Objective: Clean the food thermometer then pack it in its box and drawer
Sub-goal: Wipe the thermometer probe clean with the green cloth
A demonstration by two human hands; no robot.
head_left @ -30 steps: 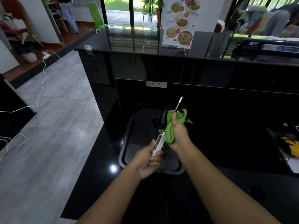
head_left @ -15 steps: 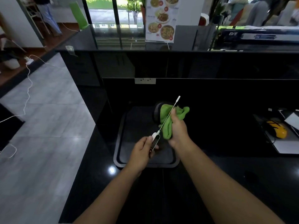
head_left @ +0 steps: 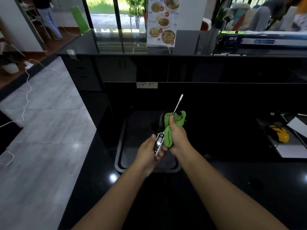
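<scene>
I hold a white food thermometer [head_left: 159, 143] above a black tray [head_left: 120, 156] on the black counter. My left hand [head_left: 147, 154] grips its body, with the dark display facing up. Its thin probe [head_left: 178, 104] points up and away, ending in a white tip. My right hand [head_left: 178, 138] squeezes a green cloth [head_left: 168, 136] around the lower part of the probe, right next to the body. The middle of the probe is hidden inside the cloth and my fingers. No box or drawer is in view.
A dark object [head_left: 159, 122] lies on the tray behind the cloth. To the right sit a yellow mouse [head_left: 280, 134] on a pad and white papers [head_left: 299, 126]. A raised black counter [head_left: 149, 52] with a menu stand [head_left: 162, 22] rises behind. Grey floor with white cables lies left.
The thermometer body has turned so its display faces up. My right hand with the cloth sits close against the body, covering more of the probe than half a second ago.
</scene>
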